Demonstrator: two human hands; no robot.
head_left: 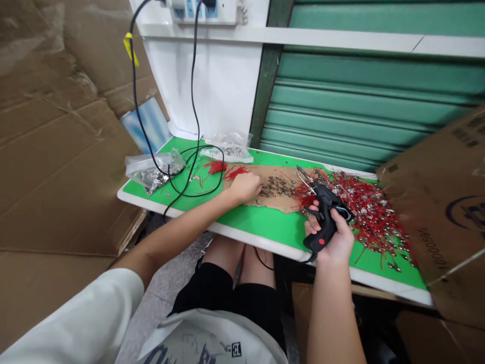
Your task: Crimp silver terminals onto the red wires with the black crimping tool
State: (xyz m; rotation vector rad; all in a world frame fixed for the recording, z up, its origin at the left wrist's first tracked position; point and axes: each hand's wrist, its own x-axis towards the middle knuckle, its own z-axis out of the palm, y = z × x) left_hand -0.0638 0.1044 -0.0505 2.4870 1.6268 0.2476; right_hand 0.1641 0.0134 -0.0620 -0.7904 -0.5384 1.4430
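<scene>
My right hand is wrapped round the black handle of a soldering gun, whose metal tip points up and to the left above the table. On the scorched cardboard strip rests my left hand, fingers drawn together beside the dark burn marks; whatever they pinch is hidden. Just behind that hand lie short red wires, with another red bundle to their left. A large heap of red wires with small shiny metal parts spreads to the right of the soldering gun.
The green tabletop has a white edge. Two clear plastic bags of metal parts, a left bag and a rear bag, stand near a looping black cable. Cardboard boxes flank the table: a left box and a right box.
</scene>
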